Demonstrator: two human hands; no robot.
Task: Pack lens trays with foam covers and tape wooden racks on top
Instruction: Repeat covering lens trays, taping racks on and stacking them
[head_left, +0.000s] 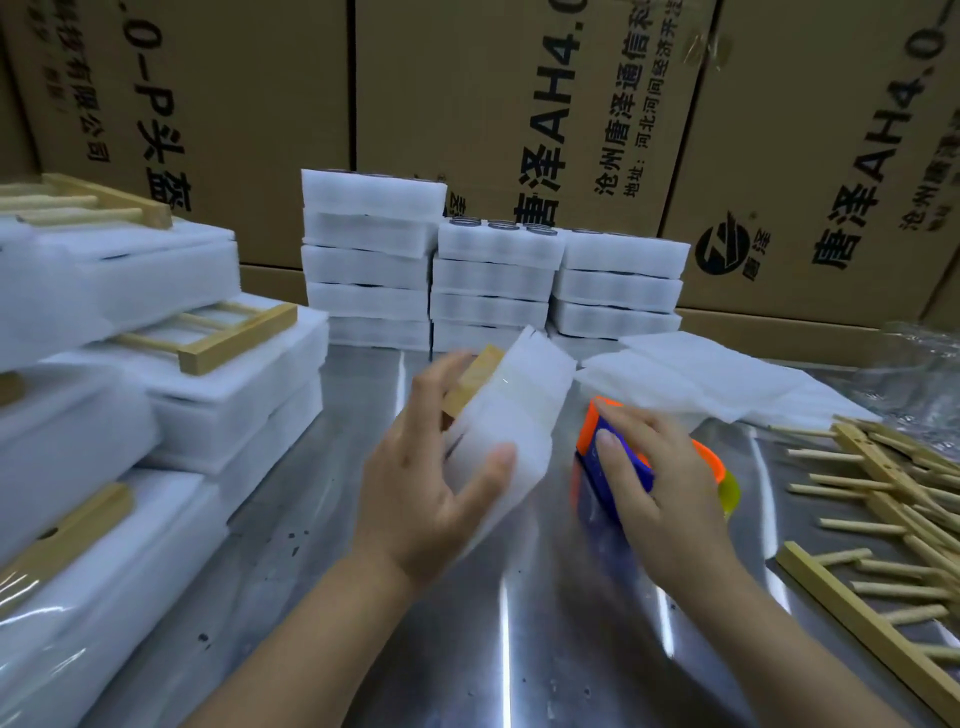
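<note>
— Holding what, exactly, in that left hand (415, 478)?

— A white foam-wrapped lens tray bundle (511, 415) with a pale wooden rack (474, 378) against its far face. My fingers curl around the rack side and my thumb (488, 467) presses the near foam face, so the hand is clamped on it. The bundle is tilted up on edge, blurred, above the shiny metal table (509, 623).

— And the right hand (654, 483)?

— It is wrapped over an orange and blue tape dispenser (613, 452), fingers folded across the top, gripping it. The dispenser sits just right of the bundle, very near its lower corner; I cannot tell whether they touch.

— What lies beyond your fingers?

— Straight ahead, three stacks of white foam trays (493, 280), a few with round lens rims showing on top, against brown printed cardboard cartons (519, 104). Past my right fingers, loose flat white foam sheets (701, 384).

— To the sides?

— Left of my left hand, piled foam bundles with wooden racks on top (208, 353), some glossy with clear tape. Right of my right hand, a heap of loose wooden racks with dowel pegs (893, 509) on the table.
</note>
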